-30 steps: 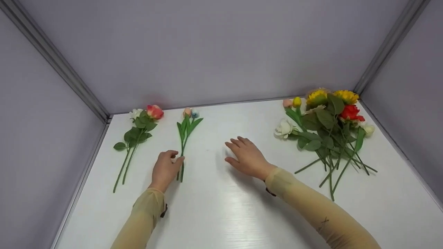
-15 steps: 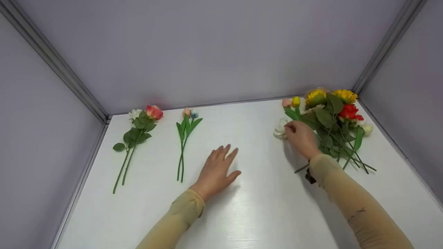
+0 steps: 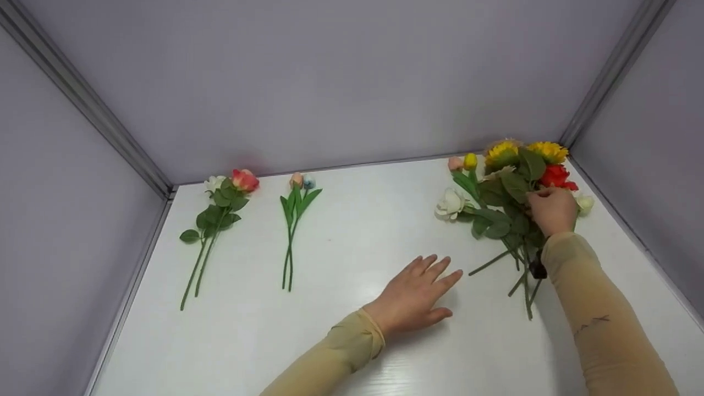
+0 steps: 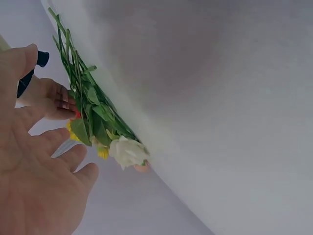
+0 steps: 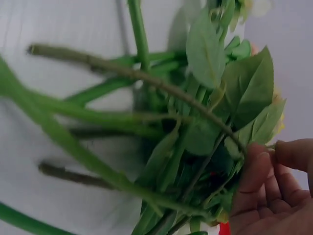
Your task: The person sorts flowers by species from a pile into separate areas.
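My right hand [image 3: 553,212] is over the flower pile at the right. In the right wrist view its thumb and forefinger pinch a brownish-green flower stem [image 5: 166,87] close to a leaf [image 5: 252,93]; which bloom it bears I cannot tell. Beside that hand lie a red rose [image 3: 555,176], two yellow sunflowers [image 3: 503,155] and a white rose [image 3: 451,204]. Several crossed stems run down towards the front. My left hand [image 3: 415,294], fingers spread and holding nothing, is over the white table [image 3: 352,220] left of the pile. In the left wrist view its palm [image 4: 39,181] shows.
At far left lie a white flower [image 3: 214,183] and a pink rose [image 3: 245,180] on long stems. Two tulips [image 3: 297,180], peach and blue, lie to their right with stems crossed. A pink and a yellow tulip [image 3: 470,161] edge the pile. Grey panels [image 3: 352,82] wall the table.
My right hand has moved right, past the white rose, into the pile and pinched a stem. My left hand has left the two tulips and moved right across the table, fingers spread.
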Available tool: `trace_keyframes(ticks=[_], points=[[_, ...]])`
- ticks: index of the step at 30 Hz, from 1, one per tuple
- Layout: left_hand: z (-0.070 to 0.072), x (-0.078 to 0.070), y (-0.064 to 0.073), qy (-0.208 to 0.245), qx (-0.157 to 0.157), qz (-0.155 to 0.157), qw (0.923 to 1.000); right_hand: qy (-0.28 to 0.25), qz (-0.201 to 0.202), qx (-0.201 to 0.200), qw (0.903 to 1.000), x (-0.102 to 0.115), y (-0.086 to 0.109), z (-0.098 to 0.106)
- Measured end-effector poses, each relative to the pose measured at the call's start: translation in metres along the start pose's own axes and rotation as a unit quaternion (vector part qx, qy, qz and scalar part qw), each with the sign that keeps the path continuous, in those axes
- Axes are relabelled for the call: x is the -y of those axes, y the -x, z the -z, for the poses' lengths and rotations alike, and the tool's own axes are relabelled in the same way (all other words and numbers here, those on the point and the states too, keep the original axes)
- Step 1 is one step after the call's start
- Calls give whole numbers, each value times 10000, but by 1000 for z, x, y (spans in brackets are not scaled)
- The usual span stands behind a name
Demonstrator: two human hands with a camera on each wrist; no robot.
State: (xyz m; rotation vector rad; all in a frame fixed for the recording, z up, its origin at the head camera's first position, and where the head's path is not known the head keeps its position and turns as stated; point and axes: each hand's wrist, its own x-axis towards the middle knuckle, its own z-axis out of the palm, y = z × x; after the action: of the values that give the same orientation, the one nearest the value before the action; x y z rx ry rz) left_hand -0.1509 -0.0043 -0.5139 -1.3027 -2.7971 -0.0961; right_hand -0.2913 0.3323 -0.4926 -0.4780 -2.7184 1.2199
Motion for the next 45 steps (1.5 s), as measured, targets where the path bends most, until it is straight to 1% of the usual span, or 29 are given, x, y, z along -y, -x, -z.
trace_keyframes(ticks=[2,5,7,9,13,16,17,19,22,25,27,29,30,31,32,33,34,35,36,38,40,42,44,45], points=[[-3,-6,-5,2,57,-60,10000,5,-90,60,9999,-3,-1,3],[-7,-13,-10,9,122,-117,9999,-192,-218,225,9993,-5,-3,5],[-10,-17,-12,-32,147,-157,9998,-503,-367,415,9972,-7,-4,5],[-12,-19,-13,-96,161,-205,9996,-865,-540,598,9930,-9,-5,6],[-15,-21,-14,-269,149,-281,9991,-1696,-941,902,9769,-11,-5,7],[-15,-20,-14,-279,148,-277,9991,-2285,-1218,1069,9599,-9,-5,8],[-15,-19,-15,-248,150,-264,9992,-2420,-1294,1088,9554,-7,-5,8],[-14,-18,-15,-139,163,-241,9995,-2593,-1363,1106,9497,-4,-5,10],[-13,-15,-15,25,190,-167,9997,-2810,-1319,1019,9451,3,-6,13],[-12,-12,-14,199,192,-39,9996,-2986,-1140,924,9430,10,-5,15],[-11,-11,-14,320,140,59,9994,-3091,-995,885,9416,16,-3,14],[-9,-9,-14,564,61,221,9981,-3155,-870,927,9404,23,-1,12],[-8,-8,-14,724,5,322,9969,-3135,-795,973,9412,26,0,10],[-7,-7,-14,940,-54,449,9945,-3154,-741,1024,9405,29,2,7],[-6,-6,-13,1223,-123,609,9905,-3114,-668,1086,9417,33,4,4],[-6,-4,-12,1569,-188,806,9841,-3085,-607,1193,9418,36,7,0],[-5,-3,-11,1959,-260,1032,9748,-3011,-544,1292,9432,40,10,-4],[-4,-1,-10,2367,-348,1257,9628,-2942,-470,1398,9443,45,14,-9],[-4,1,-9,2837,-452,1480,9464,-2859,-380,1487,9459,49,19,-15],[-3,6,-6,3763,-667,1899,9044,-2786,-231,1651,9458,58,31,-29],[-4,11,-3,4499,-864,2218,8608,-2770,-90,1760,9446,68,45,-44],[-6,18,0,5053,-1007,2423,8221,-2841,50,1854,9407,77,59,-59],[-8,23,5,5497,-1054,2597,7869,-2957,164,1961,9348,86,72,-73],[-9,26,8,5731,-1066,2677,7672,-3007,213,2022,9318,90,78,-80]])
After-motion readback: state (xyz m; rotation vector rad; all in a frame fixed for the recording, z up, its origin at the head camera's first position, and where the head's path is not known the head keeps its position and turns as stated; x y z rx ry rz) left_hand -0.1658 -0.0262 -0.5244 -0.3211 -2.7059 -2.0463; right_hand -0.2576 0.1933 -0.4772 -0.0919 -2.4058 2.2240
